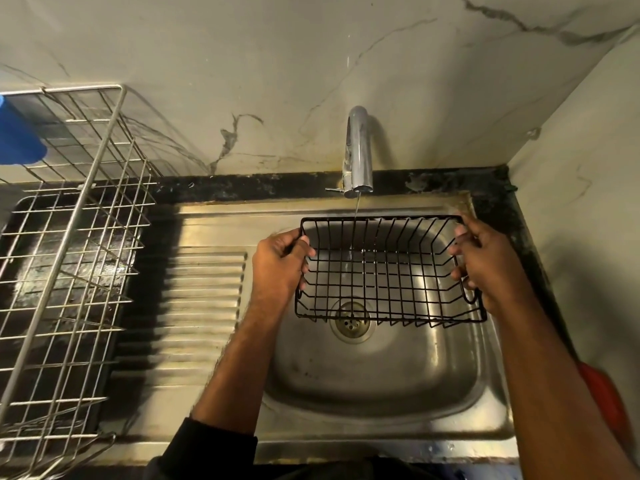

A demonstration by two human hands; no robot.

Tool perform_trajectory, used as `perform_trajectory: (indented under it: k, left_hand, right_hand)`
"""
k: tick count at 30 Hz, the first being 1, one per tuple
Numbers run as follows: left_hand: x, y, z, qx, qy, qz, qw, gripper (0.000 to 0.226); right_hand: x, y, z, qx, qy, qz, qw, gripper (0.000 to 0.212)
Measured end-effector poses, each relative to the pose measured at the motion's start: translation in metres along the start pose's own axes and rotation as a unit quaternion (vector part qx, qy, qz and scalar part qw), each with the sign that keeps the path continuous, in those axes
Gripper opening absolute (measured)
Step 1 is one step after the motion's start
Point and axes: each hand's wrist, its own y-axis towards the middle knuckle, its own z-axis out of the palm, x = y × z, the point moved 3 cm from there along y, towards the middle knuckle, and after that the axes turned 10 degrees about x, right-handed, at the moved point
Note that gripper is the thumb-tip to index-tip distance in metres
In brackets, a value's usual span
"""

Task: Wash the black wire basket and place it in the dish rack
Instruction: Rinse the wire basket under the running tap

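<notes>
Basket hangs over the sink under a thin stream from the tap, left hand and right hand gripping its ends; wet wire could slip on the carry left to the rack, or snag its bars

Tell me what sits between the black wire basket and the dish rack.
In the head view, the sink's ribbed steel drainboard lies between the black wire basket and the dish rack; nothing stands on it.
</notes>
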Motion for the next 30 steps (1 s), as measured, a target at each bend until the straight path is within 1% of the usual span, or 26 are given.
perform_trajectory:
  k: [8, 11, 17, 30]
  left_hand:
    - [0.001, -0.001, -0.007, -0.024, 0.005, -0.015, 1.000, 0.020]
    - [-0.001, -0.003, -0.010, -0.025, 0.000, -0.016, 1.000, 0.019]
    - [-0.004, -0.005, -0.013, -0.023, -0.001, -0.019, 1.000, 0.024]
    - [-0.007, -0.010, -0.015, -0.029, -0.004, -0.019, 0.999, 0.023]
  right_hand:
    - [0.002, -0.001, 0.009, 0.011, 0.004, -0.001, 1.000, 0.041]
    - [0.005, 0.000, 0.012, 0.017, -0.001, -0.003, 1.000, 0.041]
    - [0.008, 0.002, 0.017, 0.021, -0.011, -0.005, 1.000, 0.041]
    - [0.007, 0.002, 0.018, 0.030, -0.015, -0.005, 0.999, 0.040]
